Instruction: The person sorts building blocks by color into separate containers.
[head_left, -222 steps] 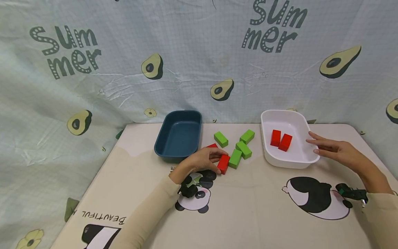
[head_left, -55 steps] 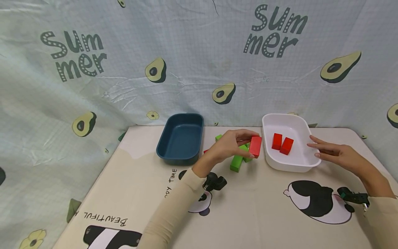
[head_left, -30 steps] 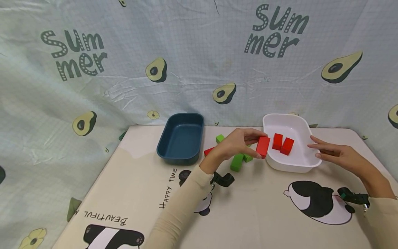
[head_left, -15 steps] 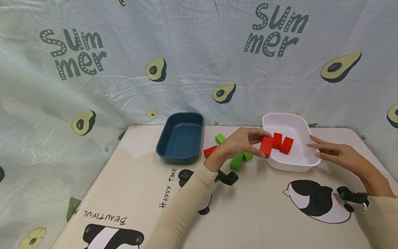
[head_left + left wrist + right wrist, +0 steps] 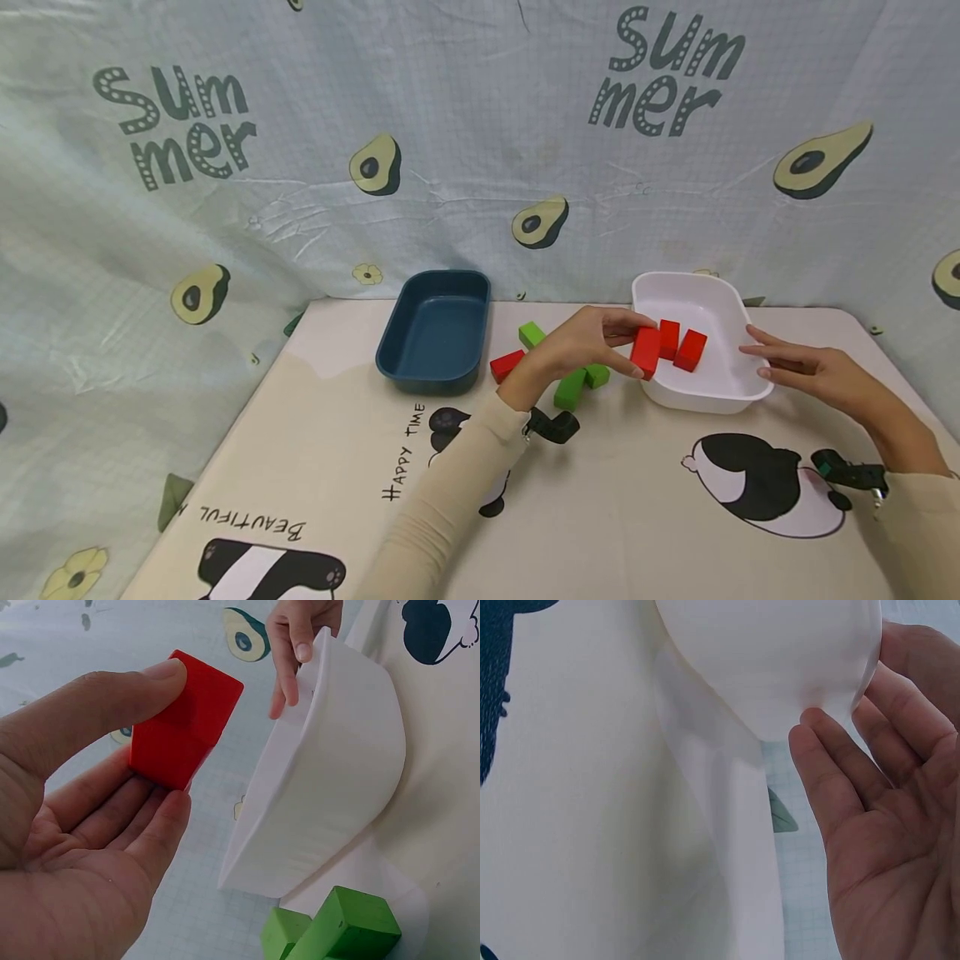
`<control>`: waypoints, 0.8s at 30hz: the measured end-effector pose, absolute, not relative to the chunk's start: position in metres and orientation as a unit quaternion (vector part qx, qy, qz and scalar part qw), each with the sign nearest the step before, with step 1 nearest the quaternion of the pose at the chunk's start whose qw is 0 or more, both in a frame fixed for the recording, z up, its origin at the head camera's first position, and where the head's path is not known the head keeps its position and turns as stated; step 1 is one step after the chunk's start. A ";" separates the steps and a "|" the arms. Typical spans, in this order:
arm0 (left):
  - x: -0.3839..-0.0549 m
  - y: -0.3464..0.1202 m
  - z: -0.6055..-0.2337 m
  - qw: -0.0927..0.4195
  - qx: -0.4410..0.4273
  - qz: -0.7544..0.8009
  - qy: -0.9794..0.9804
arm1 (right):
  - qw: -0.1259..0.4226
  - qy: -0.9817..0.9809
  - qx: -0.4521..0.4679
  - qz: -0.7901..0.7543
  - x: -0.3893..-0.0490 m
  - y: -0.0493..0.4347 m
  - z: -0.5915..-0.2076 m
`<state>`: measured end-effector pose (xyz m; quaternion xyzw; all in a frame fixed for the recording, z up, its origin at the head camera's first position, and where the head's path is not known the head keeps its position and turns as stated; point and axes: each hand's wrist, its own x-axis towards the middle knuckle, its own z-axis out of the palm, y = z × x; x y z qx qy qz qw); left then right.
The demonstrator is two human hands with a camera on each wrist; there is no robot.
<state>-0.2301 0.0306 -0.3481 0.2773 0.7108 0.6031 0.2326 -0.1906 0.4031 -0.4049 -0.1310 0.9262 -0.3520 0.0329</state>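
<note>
My left hand (image 5: 588, 342) pinches a red block (image 5: 646, 352) between thumb and fingers, raised at the near left rim of the white container (image 5: 705, 398). In the left wrist view, the red block (image 5: 187, 720) is held at the fingertips, apart from the white wall. Two more red blocks, one of them (image 5: 689, 351), lie inside this container. My right hand (image 5: 825, 371) touches the container's right rim with fairly straight fingers. In the right wrist view, some fingertips of the right hand (image 5: 892, 802) rest against the outer wall; others are hidden behind the rim.
A dark blue container (image 5: 431, 385) stands at the back left. Between the containers lie several green blocks (image 5: 570, 390), partly hidden by the left hand, and a red block (image 5: 507, 365). A patterned cloth (image 5: 450, 100) hangs behind the pale table (image 5: 615, 517).
The left hand picked up a red block from beside the green ones and carried it right to the white container's rim, slowing lately. The right hand has stayed at the rim.
</note>
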 end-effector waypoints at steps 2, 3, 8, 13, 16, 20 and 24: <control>-0.230 0.032 -0.348 0.232 0.278 0.599 0.714 | 0.033 0.926 -0.131 -0.352 -0.191 0.403 -0.405; -0.231 0.032 -0.347 0.230 0.280 0.597 0.716 | 0.034 0.926 -0.131 -0.352 -0.190 0.403 -0.405; -0.232 0.034 -0.346 0.229 0.283 0.594 0.717 | 0.036 0.927 -0.127 -0.351 -0.191 0.402 -0.405; -0.234 0.036 -0.346 0.235 0.281 0.596 0.714 | 0.032 0.928 -0.130 -0.349 -0.191 0.403 -0.405; -0.236 0.038 -0.345 0.237 0.283 0.595 0.714 | 0.029 0.928 -0.133 -0.347 -0.191 0.404 -0.405; -0.238 0.039 -0.344 0.244 0.283 0.587 0.718 | 0.028 0.928 -0.137 -0.345 -0.191 0.404 -0.405; -0.241 0.040 -0.343 0.252 0.296 0.574 0.721 | 0.029 0.928 -0.139 -0.345 -0.191 0.403 -0.405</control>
